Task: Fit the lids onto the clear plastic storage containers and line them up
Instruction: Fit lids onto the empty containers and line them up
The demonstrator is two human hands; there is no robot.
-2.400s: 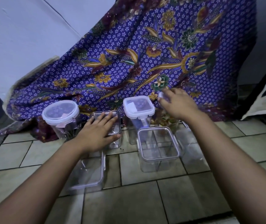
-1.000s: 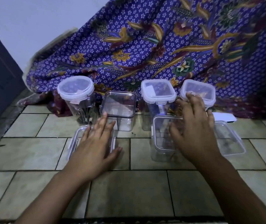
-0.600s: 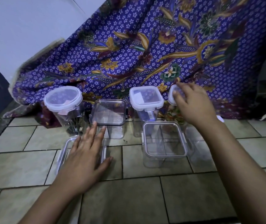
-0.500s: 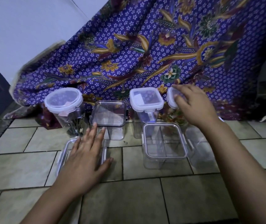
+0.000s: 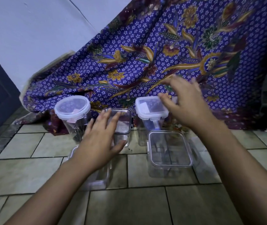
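Head view: left hand [image 5: 99,142] splayed over grey-rimmed container [image 5: 123,121], right hand [image 5: 186,105] open-fingered, thumb over white-lidded container [image 5: 148,109]

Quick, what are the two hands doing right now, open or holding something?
Left hand: open, fingers straight, holding nothing.
Right hand: blurred, looks open, holding nothing visible.

**A:** Where does the one view sit?

**B:** On the person's head. It looks forward and down at the tiled floor [image 5: 24,172]. The left forearm [image 5: 48,192] and the right forearm [image 5: 243,168] come in from the bottom edge.

**A:** How near is it?

**B:** Close. The clear containers [image 5: 170,153] stand mid-frame, within arm's reach.

**A:** Which way does it face?

**B:** Toward the patterned cloth [image 5: 145,62] draped behind them, with the pale wall [image 5: 32,30] at upper left. The wide lens takes in floor, cloth and wall together.

**A:** Does any other view share this?

**B:** This is the only view.
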